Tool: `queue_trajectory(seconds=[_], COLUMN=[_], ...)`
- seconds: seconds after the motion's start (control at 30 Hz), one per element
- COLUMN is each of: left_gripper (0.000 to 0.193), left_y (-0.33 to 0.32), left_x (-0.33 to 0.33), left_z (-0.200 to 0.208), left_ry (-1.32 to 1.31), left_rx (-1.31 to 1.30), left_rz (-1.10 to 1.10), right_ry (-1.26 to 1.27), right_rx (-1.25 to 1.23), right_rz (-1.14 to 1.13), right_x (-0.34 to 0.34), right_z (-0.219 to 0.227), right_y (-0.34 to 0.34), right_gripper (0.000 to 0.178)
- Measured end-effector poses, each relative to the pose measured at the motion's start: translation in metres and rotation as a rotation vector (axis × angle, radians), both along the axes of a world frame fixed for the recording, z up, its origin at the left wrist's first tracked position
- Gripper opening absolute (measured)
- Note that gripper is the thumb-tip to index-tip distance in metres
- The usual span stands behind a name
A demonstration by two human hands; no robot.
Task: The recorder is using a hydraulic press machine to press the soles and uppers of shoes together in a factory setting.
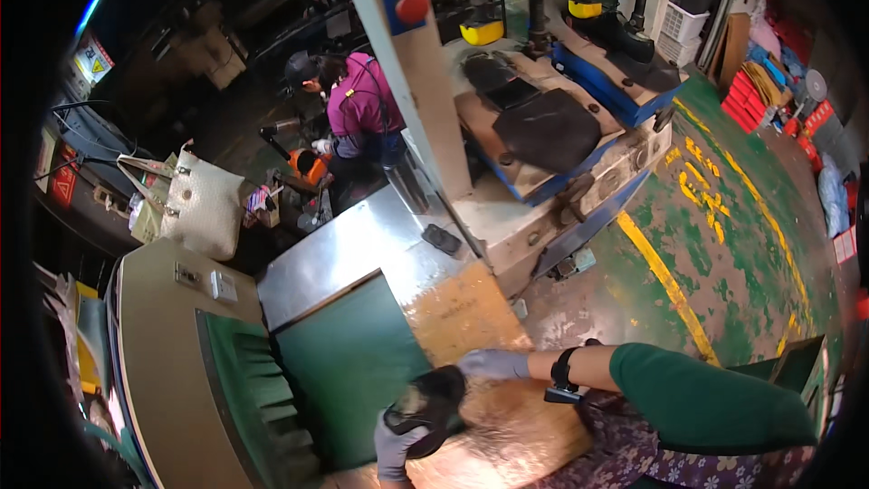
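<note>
A black shoe [442,398] is held over the wooden tabletop in front of me, somewhat blurred, with its finer details lost. My left hand [398,444], in a grey glove, grips its near left end, fingers curled around the edge. From the right, my right hand [493,364], also grey-gloved, reaches across and closes on the shoe's far right edge; its fingertips are partly hidden. Under the shoe lies the worn wooden board [525,426], and just left of it runs a green conveyor belt [348,349].
Beyond the board stands a press machine [579,208] with black pads and a red button [412,7]. A curtained tunnel housing [167,344] is at left, a cream handbag [204,204] above it. Farther back, a person in purple [358,100] bends over. Red boxes [744,100] sit far right.
</note>
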State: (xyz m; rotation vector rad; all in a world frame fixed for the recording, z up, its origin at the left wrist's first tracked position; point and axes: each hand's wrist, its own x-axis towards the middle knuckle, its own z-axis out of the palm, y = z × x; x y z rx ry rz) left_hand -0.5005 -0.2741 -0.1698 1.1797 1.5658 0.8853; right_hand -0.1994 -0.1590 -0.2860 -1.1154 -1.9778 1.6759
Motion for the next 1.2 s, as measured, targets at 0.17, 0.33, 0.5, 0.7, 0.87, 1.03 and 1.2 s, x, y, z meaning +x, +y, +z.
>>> queue_trajectory(seconds=[0.17, 0.33, 0.5, 0.7, 0.87, 1.03, 1.2], left_gripper=[0.084, 0.105, 0.113, 0.080, 0.048, 0.055, 0.083], left_y=[0.017, 0.067, 0.028, 0.068, 0.100, 0.177, 0.279], left_x=[0.180, 0.316, 0.403, 0.480, 0.457, 0.442, 0.486], left_z=[0.108, 0.155, 0.161, 0.202, 0.183, 0.201, 0.225], left_ry=[-0.063, 0.351, -0.323, -0.819, -0.917, -1.001, -0.617], left_rx=[0.002, 0.344, -0.009, -0.066, -0.269, -0.150, -0.149], left_rz=[-0.477, -0.433, 0.039, 0.059, 0.170, 0.061, 0.157], right_ry=[0.434, 0.805, 1.073, 0.907, 0.729, 0.229, -0.175], right_rx=[-1.545, -1.647, -0.939, -0.495, -0.238, 0.448, 0.600], right_rz=[-0.026, -0.010, -0.255, -0.404, -0.408, -0.241, -0.228], right_x=[0.124, 0.251, 0.305, 0.317, 0.318, 0.352, 0.354], right_z=[0.148, 0.210, 0.222, 0.259, 0.294, 0.282, 0.280], right_y=[-0.040, -0.026, -0.005, 0.015, 0.039, 0.093, 0.128], right_gripper=[0.078, 0.053, 0.070, 0.085, 0.097, 0.072, 0.102])
